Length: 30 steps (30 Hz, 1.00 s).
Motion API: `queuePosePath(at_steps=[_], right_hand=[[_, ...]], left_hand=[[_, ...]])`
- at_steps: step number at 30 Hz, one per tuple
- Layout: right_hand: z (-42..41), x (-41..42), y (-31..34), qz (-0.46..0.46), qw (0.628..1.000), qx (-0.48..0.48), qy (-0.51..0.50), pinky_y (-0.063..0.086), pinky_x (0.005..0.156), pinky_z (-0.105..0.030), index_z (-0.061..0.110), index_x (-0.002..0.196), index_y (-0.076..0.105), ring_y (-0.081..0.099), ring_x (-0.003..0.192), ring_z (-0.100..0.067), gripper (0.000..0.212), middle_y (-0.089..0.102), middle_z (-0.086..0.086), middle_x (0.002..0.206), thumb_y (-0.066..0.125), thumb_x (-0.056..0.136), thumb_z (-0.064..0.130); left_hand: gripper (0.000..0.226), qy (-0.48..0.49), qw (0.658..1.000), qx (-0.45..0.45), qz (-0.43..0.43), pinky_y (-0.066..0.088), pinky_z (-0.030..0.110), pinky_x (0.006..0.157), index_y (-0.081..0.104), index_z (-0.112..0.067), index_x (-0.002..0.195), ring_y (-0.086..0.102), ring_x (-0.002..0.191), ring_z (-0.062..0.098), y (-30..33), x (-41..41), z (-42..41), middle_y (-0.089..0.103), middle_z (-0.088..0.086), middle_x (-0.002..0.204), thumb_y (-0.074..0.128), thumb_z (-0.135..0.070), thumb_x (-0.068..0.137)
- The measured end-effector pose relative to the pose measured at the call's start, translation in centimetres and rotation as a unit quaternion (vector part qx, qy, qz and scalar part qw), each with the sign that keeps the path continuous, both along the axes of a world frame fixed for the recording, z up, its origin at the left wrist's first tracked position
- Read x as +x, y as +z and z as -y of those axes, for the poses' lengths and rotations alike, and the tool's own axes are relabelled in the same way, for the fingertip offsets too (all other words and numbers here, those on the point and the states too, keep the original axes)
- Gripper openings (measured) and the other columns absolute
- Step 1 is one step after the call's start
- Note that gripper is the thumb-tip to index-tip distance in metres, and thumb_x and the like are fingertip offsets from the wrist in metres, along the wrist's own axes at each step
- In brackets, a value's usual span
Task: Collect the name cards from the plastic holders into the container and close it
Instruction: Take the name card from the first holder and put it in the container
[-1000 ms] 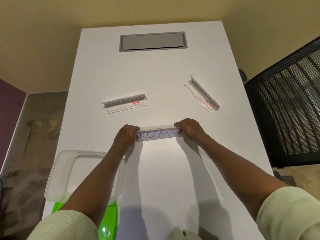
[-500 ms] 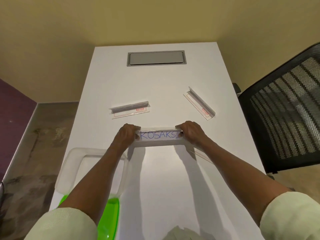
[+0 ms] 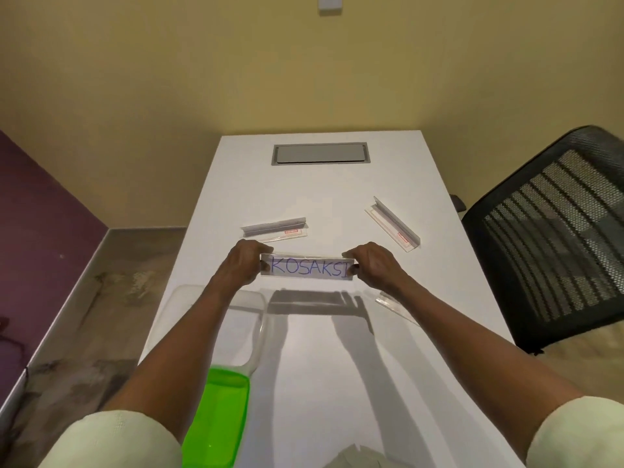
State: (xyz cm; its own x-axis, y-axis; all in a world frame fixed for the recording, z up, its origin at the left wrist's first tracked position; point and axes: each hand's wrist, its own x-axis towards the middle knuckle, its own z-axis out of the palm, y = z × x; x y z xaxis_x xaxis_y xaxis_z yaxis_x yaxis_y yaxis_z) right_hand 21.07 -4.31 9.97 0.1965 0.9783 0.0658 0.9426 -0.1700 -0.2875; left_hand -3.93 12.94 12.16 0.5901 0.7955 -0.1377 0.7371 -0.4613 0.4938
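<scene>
Fingers [image 3: 351,270] of both hands pinch the name card [image 3: 309,267] ends, seemingly lifted.

Warm, dim room light from above and ahead, throwing soft double shadows of both forearms and the lifted holder [image 3: 306,267] toward the lower frame across the bright white bench [image 3: 337,349], with mild overall softness and wide-angle bending at the edges.

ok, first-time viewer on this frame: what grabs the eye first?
The name card holder with "KOSAKSI" in blue, held above mid-table, the left hand and right hand gripping its ends. Next, the bright green lid at the near left edge, beside the clear container.
</scene>
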Motion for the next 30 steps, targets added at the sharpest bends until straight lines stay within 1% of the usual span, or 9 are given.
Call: queuePosePath(at_steps=[3,5,9,13,15,19,23,26,30], right_hand=[[0.0,-1.9,1.7,-0.008,1.0,-0.013,-0.007,0.049,0.07,-0.037,0.008,0.102,0.069,0.059,0.093,-0.039,0.024,0.071,-0.016,0.094,0.062,0.079,0.013],[0.0,-3.3,2.6,-0.001,1.0,-0.02,-0.001,0.048,0.065,-0.037,0.007,0.091,0.069,0.059,0.087,-0.04,0.018,0.071,-0.016,0.085,0.065,0.075,0.014],[0.0,-6.3,3.1,0.006,1.0,-0.01,0.022,0.047,0.066,-0.038,0.007,0.092,0.069,0.058,0.087,-0.038,0.018,0.07,-0.015,0.089,0.067,0.076,0.015],[-0.4,-9.6,3.7,0.011,0.999,-0.021,0.035,0.029,0.056,-0.03,0.009,0.071,0.062,0.049,0.071,-0.035,0.01,0.066,-0.016,0.074,0.067,0.074,0.017],[-0.7,-11.3,3.7,0.013,0.999,-0.027,0.043,0.027,0.055,-0.03,0.009,0.071,0.063,0.051,0.071,-0.035,0.011,0.066,-0.016,0.073,0.067,0.074,0.019],[-1.4,-14.2,3.3,0.007,0.998,-0.018,0.065,0.026,0.056,-0.029,0.008,0.076,0.066,0.057,0.077,-0.037,0.012,0.068,-0.017,0.077,0.068,0.075,0.02],[-2.3,-16.7,2.6,0.0,0.996,-0.037,0.081,0.037,0.056,-0.032,0.004,0.08,0.067,0.059,0.081,-0.037,0.017,0.068,-0.018,0.08,0.067,0.076,0.021],[-2.9,-18.2,1.9,-0.005,0.994,-0.056,0.091,0.033,0.056,-0.03,0.004,0.07,0.059,0.059,0.078,-0.037,0.019,0.066,-0.019,0.076,0.068,0.073,0.021],[-3.9,-19.9,0.7,0.001,0.992,-0.077,0.1,0.037,0.057,-0.03,0.004,0.078,0.064,0.061,0.082,-0.036,0.02,0.068,-0.018,0.08,0.068,0.073,0.023]], left_hand=[[0.042,0.002,1.0,0.007,-0.025,0.052,0.029,0.088,0.066,-0.01,0.121,0.066,0.109,0.024,1.0,-1.8,0.2,0.07,0.012,0.117,0.065,0.004,0.081],[0.043,0.01,0.999,0.013,-0.039,0.048,0.024,0.084,0.066,-0.012,0.122,0.064,0.111,0.023,1.6,-3.1,0.2,0.072,0.009,0.112,0.066,0.002,0.082],[0.043,0.043,0.998,-0.003,-0.048,0.048,0.023,0.075,0.066,-0.014,0.122,0.068,0.091,0.017,2.1,-6.0,0.0,0.077,0.005,0.097,0.06,0.006,0.083],[0.046,0.042,0.996,0.016,-0.073,0.05,0.025,0.087,0.066,-0.012,0.123,0.066,0.104,0.019,2.5,-8.9,-0.5,0.075,0.006,0.105,0.066,0.006,0.08],[0.048,0.051,0.996,0.016,-0.076,0.051,0.027,0.092,0.066,-0.011,0.123,0.066,0.106,0.019,2.5,-10.3,-0.8,0.074,0.007,0.108,0.068,0.007,0.079],[0.047,0.054,0.993,0.027,-0.098,0.044,0.019,0.083,0.067,-0.011,0.122,0.064,0.108,0.018,2.5,-13.1,-1.1,0.071,0.008,0.116,0.073,0.004,0.078],[0.048,0.066,0.989,0.007,-0.131,0.044,0.017,0.072,0.066,-0.015,0.123,0.061,0.08,0.008,2.1,-15.6,-1.5,0.074,0.006,0.109,0.072,0.004,0.079],[0.049,0.058,0.987,0.011,-0.15,0.044,0.019,0.077,0.067,-0.017,0.122,0.068,0.097,0.017,1.5,-17.0,-1.5,0.072,0.006,0.115,0.077,-0.002,0.076],[0.05,0.037,0.982,0.011,-0.184,0.048,0.026,0.084,0.068,-0.023,0.119,0.064,0.111,0.023,0.6,-18.7,-2.3,0.066,0.005,0.126,0.084,-0.017,0.072]])
